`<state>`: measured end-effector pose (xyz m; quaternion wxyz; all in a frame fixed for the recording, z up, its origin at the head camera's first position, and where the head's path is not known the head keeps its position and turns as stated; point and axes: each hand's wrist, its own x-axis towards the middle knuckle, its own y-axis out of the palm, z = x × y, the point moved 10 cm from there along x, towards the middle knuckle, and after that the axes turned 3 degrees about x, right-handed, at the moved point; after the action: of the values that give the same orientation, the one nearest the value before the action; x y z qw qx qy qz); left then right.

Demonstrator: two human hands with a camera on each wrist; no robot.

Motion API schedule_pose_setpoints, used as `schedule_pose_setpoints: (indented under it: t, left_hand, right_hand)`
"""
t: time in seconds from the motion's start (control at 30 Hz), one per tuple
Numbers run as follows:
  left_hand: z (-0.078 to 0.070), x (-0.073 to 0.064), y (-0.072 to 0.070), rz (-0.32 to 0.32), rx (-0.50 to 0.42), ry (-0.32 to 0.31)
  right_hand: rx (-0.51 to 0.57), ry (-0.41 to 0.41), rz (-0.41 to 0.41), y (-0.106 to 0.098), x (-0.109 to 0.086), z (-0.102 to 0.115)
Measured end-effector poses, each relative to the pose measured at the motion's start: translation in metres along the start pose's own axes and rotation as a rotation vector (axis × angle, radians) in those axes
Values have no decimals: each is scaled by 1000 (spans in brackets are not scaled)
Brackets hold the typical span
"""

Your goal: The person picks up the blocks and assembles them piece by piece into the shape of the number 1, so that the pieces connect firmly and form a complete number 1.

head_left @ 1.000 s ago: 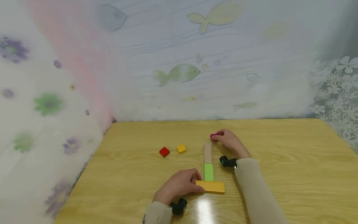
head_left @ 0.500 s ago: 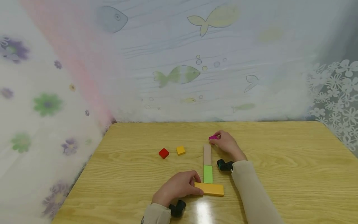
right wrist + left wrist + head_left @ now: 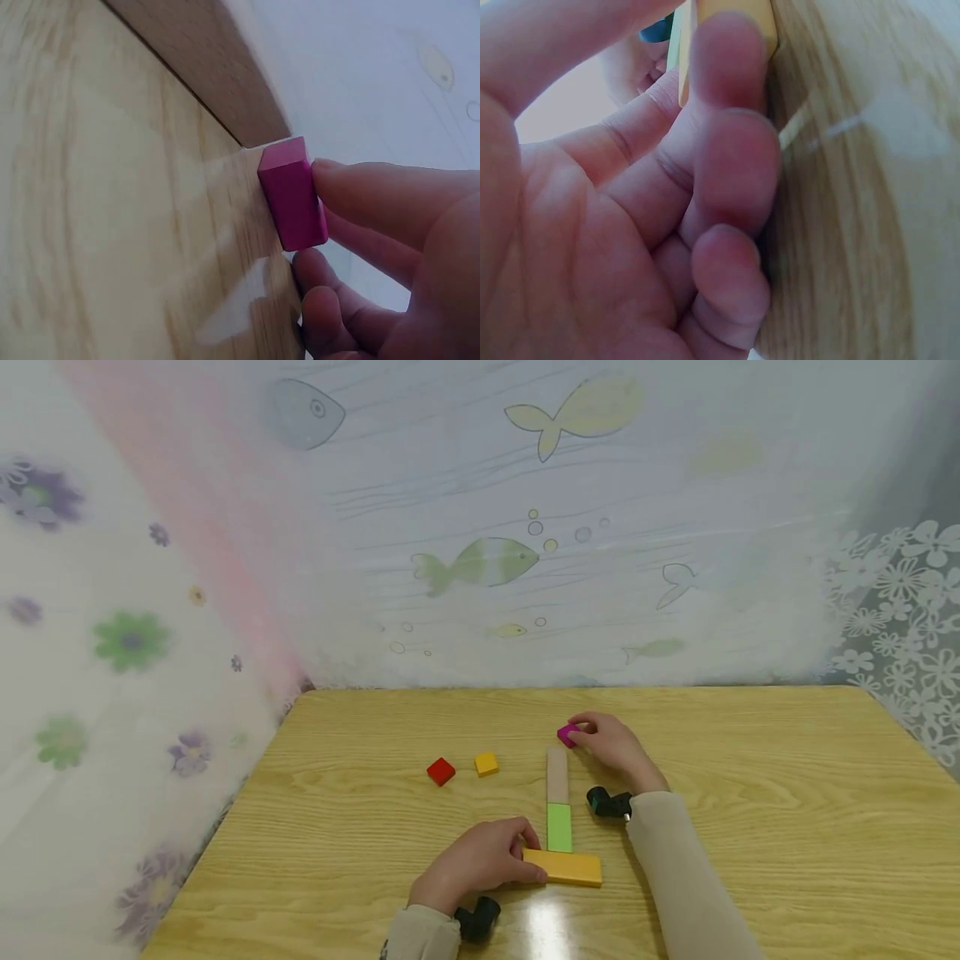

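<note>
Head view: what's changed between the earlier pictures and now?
The pink block has moved slightly left, more nearly in line with the pale wooden block; the right hand still pinches it. Nothing was picked up or let go. The left hand still holds the long yellow block; the green block, red block and small yellow block stayed put.

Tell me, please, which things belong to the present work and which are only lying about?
Seemingly in use:
orange block, held by left hand
magenta block, held by right hand
green block
wooden block

Seemingly lying about, untouched:
red block
small yellow block
</note>
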<state>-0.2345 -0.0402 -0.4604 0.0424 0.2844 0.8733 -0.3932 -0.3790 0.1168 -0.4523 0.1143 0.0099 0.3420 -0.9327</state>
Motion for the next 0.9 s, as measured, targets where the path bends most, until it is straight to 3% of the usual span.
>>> schedule_pose_setpoints:
  t: [0.4,0.9]
  left_hand:
    - [-2,0,0,0,2,6]
    - [-2,-1,-1,-1,16,2]
  right_hand:
    - [-62,27,-54,1,2,1]
    - [-80,-13,-27,6,4,6]
